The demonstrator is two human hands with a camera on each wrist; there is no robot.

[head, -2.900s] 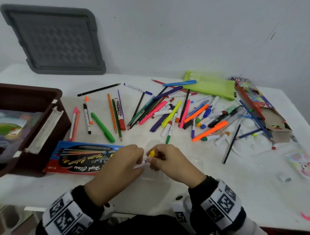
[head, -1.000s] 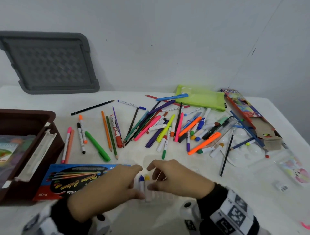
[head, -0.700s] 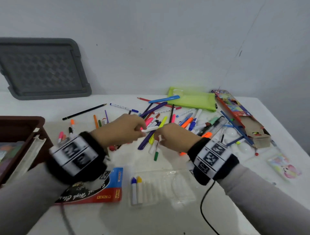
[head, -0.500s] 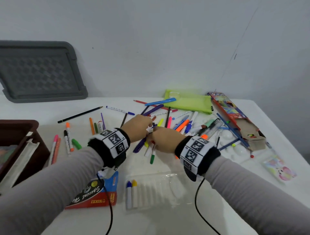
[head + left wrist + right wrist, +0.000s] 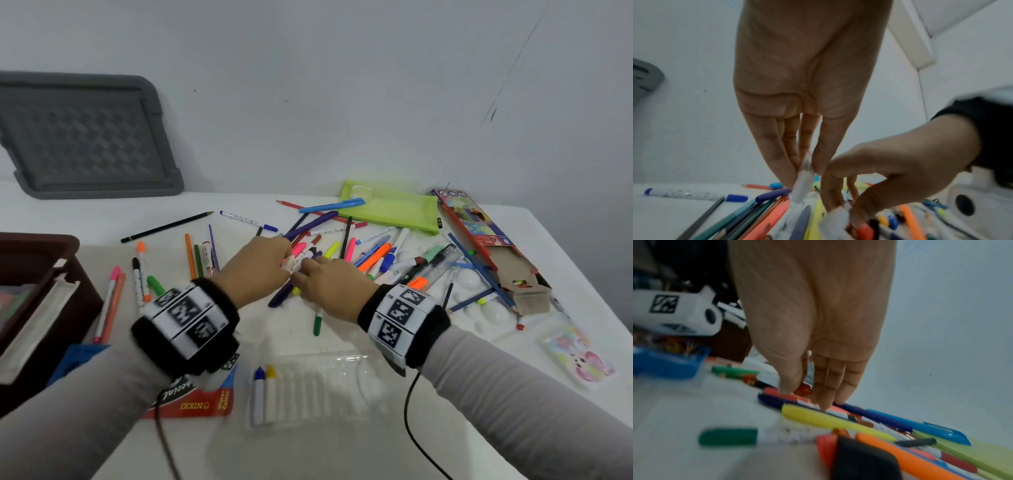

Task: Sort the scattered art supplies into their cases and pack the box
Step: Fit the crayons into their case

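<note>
**Both hands meet over the marker pile**

Right now the left hand (image 5: 255, 270) pinches a white marker (image 5: 804, 185) between thumb and fingers (image 5: 777, 155), the barrel pointing down into the heap. The right hand (image 5: 329, 284) reaches in beside it, its thumb and fingers closed on a red-capped marker (image 5: 863, 230); its fingertips touch those of the left hand. Under them lies the scattered pile of pens and markers (image 5: 342, 253), among them a yellow marker (image 5: 828, 420) and a green-capped marker (image 5: 748, 437). Nearer the person, well apart from the hands, a clear plastic tray (image 5: 318, 387) rests on the bench (image 5: 445, 428) with a blue marker (image 5: 259, 394) and a yellow one in its leftmost slots. A water-colour box (image 5: 202, 401) lies just left of the tray, a brown box (image 5: 51, 274) at the far left, and a green pouch (image 5: 394, 209) and an open cardboard pencil carton (image 5: 496, 250) at the back right.
</note>
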